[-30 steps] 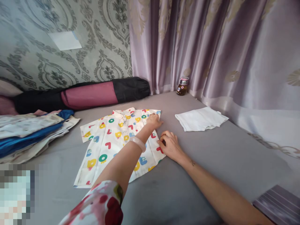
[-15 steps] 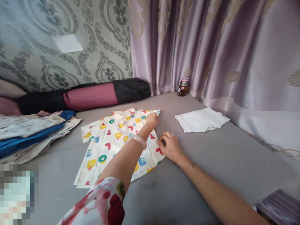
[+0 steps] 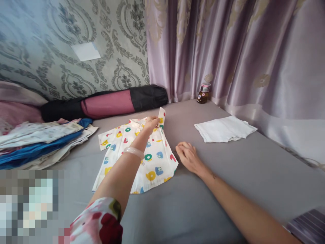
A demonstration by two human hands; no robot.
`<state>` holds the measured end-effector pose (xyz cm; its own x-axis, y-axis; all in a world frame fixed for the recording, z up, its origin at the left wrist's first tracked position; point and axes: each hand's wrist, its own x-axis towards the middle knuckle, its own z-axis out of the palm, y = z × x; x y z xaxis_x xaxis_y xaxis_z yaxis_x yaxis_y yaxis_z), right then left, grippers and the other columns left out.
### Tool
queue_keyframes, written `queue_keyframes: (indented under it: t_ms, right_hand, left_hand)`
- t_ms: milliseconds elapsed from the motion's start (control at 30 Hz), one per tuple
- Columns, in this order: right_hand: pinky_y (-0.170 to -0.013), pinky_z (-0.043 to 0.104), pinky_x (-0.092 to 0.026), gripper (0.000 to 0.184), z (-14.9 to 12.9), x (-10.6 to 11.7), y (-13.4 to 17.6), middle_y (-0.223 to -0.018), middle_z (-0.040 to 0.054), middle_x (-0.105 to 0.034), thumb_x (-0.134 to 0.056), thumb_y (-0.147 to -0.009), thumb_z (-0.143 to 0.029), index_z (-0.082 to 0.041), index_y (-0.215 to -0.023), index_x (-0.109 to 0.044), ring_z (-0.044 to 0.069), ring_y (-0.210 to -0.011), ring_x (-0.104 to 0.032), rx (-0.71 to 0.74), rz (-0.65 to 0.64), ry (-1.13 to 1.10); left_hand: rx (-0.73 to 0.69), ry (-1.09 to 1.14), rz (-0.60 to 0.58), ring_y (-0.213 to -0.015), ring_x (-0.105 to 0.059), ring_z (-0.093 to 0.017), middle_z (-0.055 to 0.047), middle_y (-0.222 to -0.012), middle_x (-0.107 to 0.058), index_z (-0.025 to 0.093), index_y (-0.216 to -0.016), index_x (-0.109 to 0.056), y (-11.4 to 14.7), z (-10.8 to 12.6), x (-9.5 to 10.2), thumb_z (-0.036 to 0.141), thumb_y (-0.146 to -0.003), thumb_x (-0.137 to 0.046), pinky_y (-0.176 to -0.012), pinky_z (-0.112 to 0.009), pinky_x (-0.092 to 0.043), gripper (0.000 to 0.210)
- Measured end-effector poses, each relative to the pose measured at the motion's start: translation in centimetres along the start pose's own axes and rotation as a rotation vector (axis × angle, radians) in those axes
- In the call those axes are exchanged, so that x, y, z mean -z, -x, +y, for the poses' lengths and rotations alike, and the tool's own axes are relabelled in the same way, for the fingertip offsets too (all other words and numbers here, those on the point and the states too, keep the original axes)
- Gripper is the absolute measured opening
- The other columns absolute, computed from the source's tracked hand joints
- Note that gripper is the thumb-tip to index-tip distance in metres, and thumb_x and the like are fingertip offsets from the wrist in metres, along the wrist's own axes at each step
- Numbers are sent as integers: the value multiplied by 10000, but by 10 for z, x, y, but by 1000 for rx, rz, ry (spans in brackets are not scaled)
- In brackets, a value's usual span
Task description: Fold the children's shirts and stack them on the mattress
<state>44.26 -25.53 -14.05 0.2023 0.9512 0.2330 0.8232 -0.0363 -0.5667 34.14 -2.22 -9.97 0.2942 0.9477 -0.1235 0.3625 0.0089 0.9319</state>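
Observation:
A white short-sleeved shirt (image 3: 152, 162) with a collar and colourful printed letters lies spread on the grey bed sheet. My left hand (image 3: 151, 122) reaches across it, fingers closed on the shirt near the right-hand sleeve. That sleeve is folded inward and its end sticks up above my fingers. My left forearm, with a pale bangle (image 3: 134, 153), covers part of the shirt front. Just right of the shirt's side edge, my right hand (image 3: 188, 157) rests on the sheet with its fingers curled in, apart from the cloth; nothing shows in it.
Folded white cloth (image 3: 224, 129) lies to the right. A small dark jar with a pink-and-silver lid (image 3: 203, 94) stands by the curtain (image 3: 188, 44). Stacked clothes (image 3: 48, 145) lie at left. A long black-and-pink bag (image 3: 109, 104) rests along the wall.
My left hand has moved left and inward with the sleeve, so the shirt's right side is now folded over. My right hand has come away from the shirt's edge, its fingers more curled.

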Motion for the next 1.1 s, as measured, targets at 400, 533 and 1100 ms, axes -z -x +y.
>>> queue_keyframes:
  t_ms: [400,533,1100]
  right_hand:
    - [-961,374,-381,386,-10,8,7,-1245,66,-591,-325,-1013,-347,-284,-1306,-568,199,-1115,-524,222,-161,20]
    - [-1008,393,-361,402,-10,7,7,-1350,64,-539,-368,-1001,-379,-295,-1367,-511,210,-1203,-486,280,-202,35]
    - [-1093,460,-303,396,-12,6,10,-1421,44,-531,-548,-917,-341,-302,-1309,-591,235,-1342,-405,421,-291,-10]
  left_hand:
    - [21,184,63,-535,-542,-79,27,-571,-539,159,-627,-546,13,-30,47,171,-636,-615,-586,-210,-541,71]
    - [96,153,120,-498,-537,-93,37,-523,-505,175,-639,-512,17,-45,57,141,-626,-587,-566,-232,-545,83]
    - [-353,-969,286,-1238,-491,-338,-227,-1281,-546,85,-1210,-516,42,-35,35,224,-857,-495,-1023,-441,-388,380]
